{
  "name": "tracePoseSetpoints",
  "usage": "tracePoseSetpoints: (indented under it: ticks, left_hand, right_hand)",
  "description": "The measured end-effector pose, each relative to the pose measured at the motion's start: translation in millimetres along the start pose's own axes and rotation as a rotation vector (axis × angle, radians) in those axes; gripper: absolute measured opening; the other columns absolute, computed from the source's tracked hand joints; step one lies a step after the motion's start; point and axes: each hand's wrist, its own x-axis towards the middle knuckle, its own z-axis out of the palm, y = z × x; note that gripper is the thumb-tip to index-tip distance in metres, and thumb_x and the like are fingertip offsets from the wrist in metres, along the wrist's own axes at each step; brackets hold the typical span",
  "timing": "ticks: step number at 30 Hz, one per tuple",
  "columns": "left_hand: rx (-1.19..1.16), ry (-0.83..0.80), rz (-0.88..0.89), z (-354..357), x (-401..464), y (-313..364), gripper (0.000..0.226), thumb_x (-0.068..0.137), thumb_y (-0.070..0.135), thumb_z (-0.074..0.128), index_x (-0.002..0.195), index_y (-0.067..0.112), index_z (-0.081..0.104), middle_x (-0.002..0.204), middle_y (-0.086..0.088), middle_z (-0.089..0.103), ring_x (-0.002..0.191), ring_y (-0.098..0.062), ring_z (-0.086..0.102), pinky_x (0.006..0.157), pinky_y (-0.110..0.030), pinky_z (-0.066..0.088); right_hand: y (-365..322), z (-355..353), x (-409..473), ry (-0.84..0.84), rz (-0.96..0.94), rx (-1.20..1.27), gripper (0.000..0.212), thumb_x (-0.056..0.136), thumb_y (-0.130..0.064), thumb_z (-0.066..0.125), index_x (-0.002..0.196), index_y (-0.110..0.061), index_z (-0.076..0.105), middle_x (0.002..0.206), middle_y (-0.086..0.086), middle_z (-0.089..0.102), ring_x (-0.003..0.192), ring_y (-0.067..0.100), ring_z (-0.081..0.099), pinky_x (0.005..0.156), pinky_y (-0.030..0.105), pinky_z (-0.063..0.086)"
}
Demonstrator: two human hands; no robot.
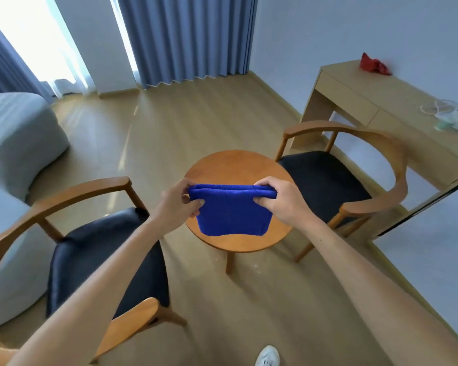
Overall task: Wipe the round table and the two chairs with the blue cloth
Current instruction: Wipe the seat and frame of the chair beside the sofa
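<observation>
A folded blue cloth hangs in the air above the small round wooden table. My left hand pinches its upper left corner and my right hand pinches its upper right corner, thumbs toward me. The cloth hides the middle of the tabletop. One wooden armchair with a black seat stands at the table's left. A second like it stands at the table's right.
A grey bed lies behind the left chair. A wooden desk with a red item and a small fan stands against the right wall. Blue curtains hang at the back. My white shoe shows on the wooden floor.
</observation>
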Motion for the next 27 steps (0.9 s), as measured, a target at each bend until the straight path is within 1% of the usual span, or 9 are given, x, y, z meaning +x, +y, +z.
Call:
tracePoseSetpoints:
  ticks: [4, 8, 10, 12, 15, 17, 19, 23, 27]
  left_hand:
    - [0.066, -0.001, -0.029, 62, 26, 27, 0.016, 0.086, 0.006, 0.066, 0.099, 0.009, 0.057, 0.081, -0.011, 0.067, 0.066, -0.025, 0.064, 0.062, -0.034, 0.056]
    - [0.150, 0.006, -0.090, 108, 57, 34, 0.012, 0.087, 0.013, 0.066, 0.096, 0.017, 0.059, 0.090, -0.002, 0.064, 0.081, -0.023, 0.060, 0.073, -0.036, 0.052]
    - [0.189, 0.011, -0.090, 123, 74, 33, 0.012, 0.086, 0.014, 0.067, 0.094, 0.019, 0.059, 0.091, -0.001, 0.063, 0.086, -0.022, 0.056, 0.076, -0.035, 0.049]
    - [0.202, 0.007, -0.103, 137, 90, 28, 0.013, 0.086, 0.013, 0.068, 0.091, 0.021, 0.059, 0.092, 0.001, 0.063, 0.088, -0.018, 0.056, 0.077, -0.031, 0.047]
    - [0.164, 0.004, -0.151, 155, 115, 17, 0.018, 0.085, 0.010, 0.069, 0.086, 0.025, 0.057, 0.091, 0.007, 0.064, 0.087, -0.007, 0.058, 0.070, -0.018, 0.042]
    - [0.131, 0.015, -0.188, 166, 133, 6, 0.018, 0.084, 0.009, 0.069, 0.087, 0.023, 0.058, 0.092, 0.008, 0.064, 0.087, -0.004, 0.059, 0.067, -0.015, 0.041]
    - [0.116, 0.015, -0.224, 175, 153, -4, 0.017, 0.084, 0.008, 0.069, 0.087, 0.021, 0.059, 0.092, 0.008, 0.064, 0.087, -0.004, 0.059, 0.066, -0.014, 0.041]
    - [0.087, 0.013, -0.305, 195, 182, -17, 0.016, 0.082, 0.006, 0.068, 0.087, 0.019, 0.061, 0.091, 0.006, 0.064, 0.087, -0.009, 0.059, 0.068, -0.015, 0.042]
    - [0.052, 0.048, -0.397, 203, 207, -29, 0.013, 0.083, 0.006, 0.065, 0.088, 0.017, 0.061, 0.094, 0.003, 0.063, 0.086, -0.008, 0.056, 0.066, -0.015, 0.040]
  right_hand:
    - [52, -52, 4, -0.065, 0.033, -0.028, 0.013, 0.088, -0.019, 0.066, 0.098, -0.026, 0.062, 0.087, -0.014, 0.066, 0.084, 0.005, 0.062, 0.069, 0.016, 0.050]
    - [96, -86, 19, -0.140, 0.068, -0.053, 0.013, 0.089, -0.019, 0.064, 0.096, -0.029, 0.060, 0.086, -0.015, 0.065, 0.083, 0.004, 0.061, 0.066, 0.013, 0.047]
    - [117, -93, 31, -0.178, 0.089, -0.070, 0.012, 0.089, -0.019, 0.063, 0.096, -0.028, 0.061, 0.086, -0.015, 0.065, 0.082, 0.005, 0.062, 0.066, 0.014, 0.049]
    - [136, -97, 46, -0.234, 0.091, -0.124, 0.012, 0.088, -0.018, 0.063, 0.097, -0.026, 0.062, 0.085, -0.013, 0.066, 0.081, 0.005, 0.062, 0.067, 0.017, 0.052]
    - [162, -101, 74, -0.336, 0.068, -0.237, 0.017, 0.086, -0.016, 0.062, 0.098, -0.026, 0.060, 0.083, -0.011, 0.065, 0.077, 0.006, 0.062, 0.065, 0.018, 0.051]
    - [177, -99, 93, -0.380, 0.046, -0.300, 0.018, 0.084, -0.015, 0.062, 0.096, -0.028, 0.057, 0.080, -0.011, 0.064, 0.073, 0.006, 0.061, 0.062, 0.016, 0.047]
    - [193, -98, 111, -0.401, 0.044, -0.331, 0.018, 0.084, -0.015, 0.060, 0.096, -0.027, 0.056, 0.081, -0.010, 0.064, 0.072, 0.006, 0.061, 0.061, 0.016, 0.047]
    - [221, -96, 144, -0.482, 0.049, -0.404, 0.019, 0.086, -0.016, 0.057, 0.103, -0.023, 0.059, 0.087, -0.006, 0.067, 0.076, 0.010, 0.062, 0.071, 0.027, 0.055]
    - [240, -89, 176, -0.549, 0.062, -0.410, 0.016, 0.088, -0.018, 0.055, 0.102, -0.025, 0.059, 0.087, -0.008, 0.067, 0.077, 0.009, 0.061, 0.073, 0.030, 0.055]
